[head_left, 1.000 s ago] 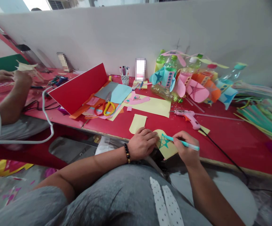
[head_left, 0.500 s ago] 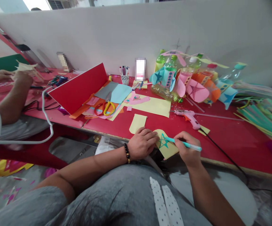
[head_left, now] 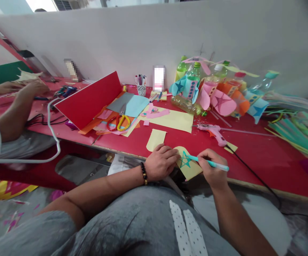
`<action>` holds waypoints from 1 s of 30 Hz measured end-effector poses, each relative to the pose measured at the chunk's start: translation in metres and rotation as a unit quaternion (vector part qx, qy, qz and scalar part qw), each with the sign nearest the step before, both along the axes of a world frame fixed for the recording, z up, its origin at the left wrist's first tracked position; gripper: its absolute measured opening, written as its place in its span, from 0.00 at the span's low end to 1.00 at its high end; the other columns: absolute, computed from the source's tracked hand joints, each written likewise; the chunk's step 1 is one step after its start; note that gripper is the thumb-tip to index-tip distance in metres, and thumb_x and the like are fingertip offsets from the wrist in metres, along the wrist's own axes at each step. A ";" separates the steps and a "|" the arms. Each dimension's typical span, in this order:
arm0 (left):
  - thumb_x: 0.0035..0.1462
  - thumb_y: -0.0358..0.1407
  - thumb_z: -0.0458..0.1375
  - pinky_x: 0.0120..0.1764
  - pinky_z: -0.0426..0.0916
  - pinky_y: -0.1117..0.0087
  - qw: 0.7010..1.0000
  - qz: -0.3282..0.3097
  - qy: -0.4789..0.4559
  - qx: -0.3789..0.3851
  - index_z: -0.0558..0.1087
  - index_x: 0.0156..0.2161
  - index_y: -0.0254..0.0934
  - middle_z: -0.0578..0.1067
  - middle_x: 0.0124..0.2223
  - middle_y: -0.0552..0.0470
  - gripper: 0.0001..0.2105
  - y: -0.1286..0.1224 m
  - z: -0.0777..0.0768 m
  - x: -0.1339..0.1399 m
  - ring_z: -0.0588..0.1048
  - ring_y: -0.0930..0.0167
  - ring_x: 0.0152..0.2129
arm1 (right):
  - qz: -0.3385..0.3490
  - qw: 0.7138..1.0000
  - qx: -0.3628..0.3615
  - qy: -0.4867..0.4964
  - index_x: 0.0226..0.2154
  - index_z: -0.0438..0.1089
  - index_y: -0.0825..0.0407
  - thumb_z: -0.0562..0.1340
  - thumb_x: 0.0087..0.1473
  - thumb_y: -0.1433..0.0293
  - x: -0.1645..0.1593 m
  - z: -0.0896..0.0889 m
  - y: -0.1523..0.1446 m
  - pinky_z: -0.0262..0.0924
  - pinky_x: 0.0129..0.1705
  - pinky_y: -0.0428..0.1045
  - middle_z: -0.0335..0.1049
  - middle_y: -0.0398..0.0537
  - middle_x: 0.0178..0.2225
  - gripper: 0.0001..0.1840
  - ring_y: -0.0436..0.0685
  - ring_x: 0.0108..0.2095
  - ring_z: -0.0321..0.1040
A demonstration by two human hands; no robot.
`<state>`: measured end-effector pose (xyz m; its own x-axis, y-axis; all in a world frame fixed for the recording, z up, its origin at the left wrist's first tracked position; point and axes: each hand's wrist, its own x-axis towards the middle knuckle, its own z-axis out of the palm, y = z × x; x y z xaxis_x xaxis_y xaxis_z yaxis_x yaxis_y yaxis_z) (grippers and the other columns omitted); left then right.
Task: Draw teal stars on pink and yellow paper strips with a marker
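My right hand [head_left: 213,169] is closed around a turquoise marker [head_left: 220,166], its tip on a yellow paper cutout [head_left: 193,171] with one rounded end. A turquoise five-pointed star [head_left: 185,160] is drawn on that cutout, which lies at the table's front edge and partly overhangs it. With curled fingers, my left hand [head_left: 161,163] holds the cutout's left side; the thumb is hidden. Just behind the left hand lies a second, plain yellow cutout [head_left: 156,139].
A pink glue gun [head_left: 214,132] with its cord lies right of centre. Behind stand decorated plastic bottles [head_left: 194,80]. Scissors [head_left: 118,122] rest on coloured paper by a red board [head_left: 90,101]. A pen cup [head_left: 141,90] stands behind. At left, another person's hands [head_left: 31,87] work.
My right hand and the marker have shifted very slightly; my left hand and the cutout stay in place. At the left, the other person's hand has moved a little to the right.
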<state>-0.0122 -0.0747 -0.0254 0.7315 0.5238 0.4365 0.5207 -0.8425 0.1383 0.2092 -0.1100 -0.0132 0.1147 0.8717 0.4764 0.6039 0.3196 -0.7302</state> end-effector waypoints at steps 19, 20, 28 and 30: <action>0.66 0.35 0.49 0.54 0.59 0.56 1.000 0.002 0.008 -0.002 0.70 0.53 0.38 0.72 0.56 0.47 0.15 -0.001 0.000 0.000 0.68 0.64 0.48 | 0.018 1.000 -0.012 -0.008 0.24 0.68 0.51 0.61 0.51 0.71 -0.002 0.000 0.000 0.55 0.25 0.46 0.66 0.39 0.20 0.06 0.49 0.21 0.61; 0.66 0.35 0.49 0.54 0.59 0.56 1.000 0.001 0.009 -0.001 0.70 0.53 0.38 0.72 0.56 0.47 0.14 0.000 0.000 0.000 0.68 0.64 0.48 | 0.017 1.000 -0.009 -0.007 0.23 0.68 0.51 0.60 0.50 0.71 -0.001 0.000 0.000 0.54 0.25 0.46 0.65 0.39 0.19 0.06 0.49 0.21 0.61; 0.65 0.35 0.48 0.54 0.59 0.56 1.000 -0.001 0.009 -0.008 0.70 0.54 0.37 0.71 0.57 0.47 0.15 0.000 0.000 0.000 0.68 0.64 0.48 | 0.012 1.000 0.002 -0.002 0.22 0.67 0.51 0.60 0.50 0.71 0.000 0.001 -0.002 0.53 0.24 0.46 0.63 0.38 0.18 0.07 0.49 0.21 0.60; 0.65 0.34 0.49 0.54 0.59 0.56 1.000 -0.001 0.010 -0.009 0.70 0.54 0.37 0.71 0.57 0.47 0.15 0.000 0.000 0.000 0.68 0.64 0.48 | 0.013 1.000 0.000 -0.004 0.23 0.68 0.51 0.60 0.51 0.71 0.000 0.000 -0.001 0.54 0.25 0.46 0.65 0.39 0.19 0.06 0.49 0.21 0.61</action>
